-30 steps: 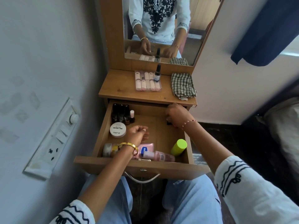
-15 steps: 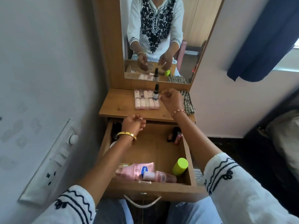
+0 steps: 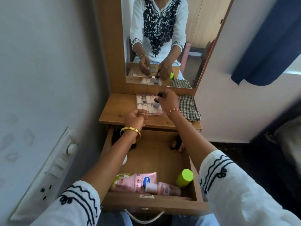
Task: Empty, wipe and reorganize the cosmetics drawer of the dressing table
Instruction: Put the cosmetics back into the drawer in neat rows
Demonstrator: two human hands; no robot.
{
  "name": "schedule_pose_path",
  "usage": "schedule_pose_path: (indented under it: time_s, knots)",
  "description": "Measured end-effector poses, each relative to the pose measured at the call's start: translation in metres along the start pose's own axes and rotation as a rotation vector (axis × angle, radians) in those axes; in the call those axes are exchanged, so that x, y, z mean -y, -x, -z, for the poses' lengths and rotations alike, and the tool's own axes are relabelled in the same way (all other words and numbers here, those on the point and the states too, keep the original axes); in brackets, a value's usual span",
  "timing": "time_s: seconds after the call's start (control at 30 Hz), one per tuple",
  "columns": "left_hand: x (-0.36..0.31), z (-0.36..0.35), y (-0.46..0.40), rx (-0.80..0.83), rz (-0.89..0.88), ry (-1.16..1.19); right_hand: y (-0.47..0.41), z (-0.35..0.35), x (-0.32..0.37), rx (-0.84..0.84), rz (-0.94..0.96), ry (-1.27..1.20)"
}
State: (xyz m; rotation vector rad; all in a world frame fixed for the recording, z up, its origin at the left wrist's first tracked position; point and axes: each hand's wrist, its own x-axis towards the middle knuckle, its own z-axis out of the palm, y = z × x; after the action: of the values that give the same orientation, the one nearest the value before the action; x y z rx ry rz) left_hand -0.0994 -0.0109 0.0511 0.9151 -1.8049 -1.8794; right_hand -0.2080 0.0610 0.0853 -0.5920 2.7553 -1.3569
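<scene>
Standing upright, dropper bottle (image 3: 156,101), right hand (image 3: 167,100) gripping

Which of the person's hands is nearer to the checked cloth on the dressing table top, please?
The right hand: it sits just left of the checked cloth, while the left hand is farther left, at the tabletop's front edge.

You are in a home bedroom, seated at a wooden dressing table (image 3: 114,115) pushed against a pale wall. Its tall mirror (image 3: 162,38) stands at the far side. The open drawer (image 3: 156,160) below you holds a pink lotion tube (image 3: 136,181) and other toiletries. A wall switchboard (image 3: 48,173) sits to your left, a dark blue curtain (image 3: 267,46) hangs at the far right, and bedding (image 3: 291,137) edges in at the right.
</scene>
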Motion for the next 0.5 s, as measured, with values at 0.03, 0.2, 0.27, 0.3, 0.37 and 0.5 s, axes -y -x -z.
schedule_pose_path:
  time_s: [0.03,0.2,0.27,0.3,0.37,0.5]
  knots:
    - [0.001,-0.001,0.001,-0.002,0.004,0.016,0.004,0.001,-0.001,0.001,-0.007,-0.015]
    - [0.001,-0.005,0.017,0.004,0.106,0.197,0.038,0.012,-0.006,0.154,-0.098,-0.434]
    - [0.002,-0.006,0.028,0.041,0.183,0.287,0.056,0.017,-0.01,0.224,-0.086,-0.465]
    - [0.003,-0.006,0.032,0.056,0.214,0.32,0.063,0.018,-0.012,0.245,-0.076,-0.46]
    - [0.008,-0.007,0.041,0.08,0.26,0.356,0.076,0.023,-0.017,0.283,-0.069,-0.452]
    - [0.025,-0.005,0.059,0.124,0.288,0.36,0.092,0.037,-0.025,0.324,-0.004,-0.289]
